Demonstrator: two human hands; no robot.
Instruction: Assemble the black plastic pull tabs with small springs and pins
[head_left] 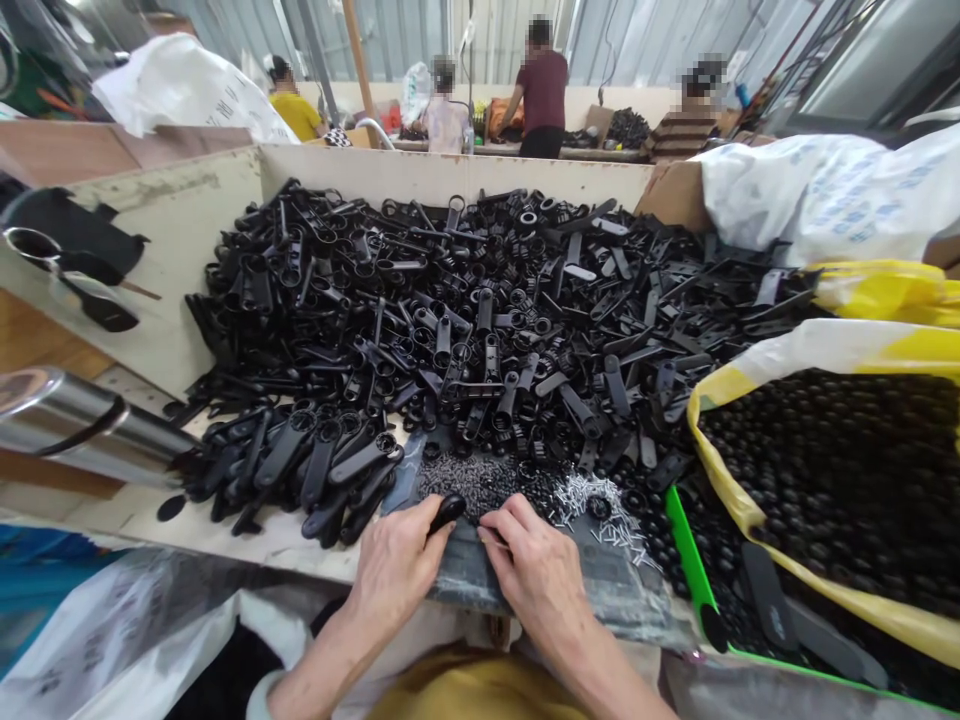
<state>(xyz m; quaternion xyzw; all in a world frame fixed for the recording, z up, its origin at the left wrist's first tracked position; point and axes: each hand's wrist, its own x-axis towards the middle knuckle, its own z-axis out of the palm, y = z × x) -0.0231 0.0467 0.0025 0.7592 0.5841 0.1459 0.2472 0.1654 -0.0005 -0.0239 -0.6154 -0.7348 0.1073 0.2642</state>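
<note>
My left hand (401, 550) is closed around a black plastic part (450, 509), whose rounded end sticks out between thumb and fingers. Just to its right, my right hand (534, 555) has thumb and fingertips pinched together; what they hold, if anything, is hidden. Both hands are over a dark worn mat (600, 590). Beyond the fingertips lies a spread of tiny dark pieces (472, 478). Small silver pins (596, 505) form a pile to the right of it. Black handle-like parts with ring ends (330, 460) are stacked to the left.
A large heap of black plastic parts (487, 320) fills the walled table. At right stand a yellow-rimmed bag (731, 490) of black balls and a green-edged tray (686, 550). A steel flask (82, 420) lies at left. Several people (544, 90) are at the back.
</note>
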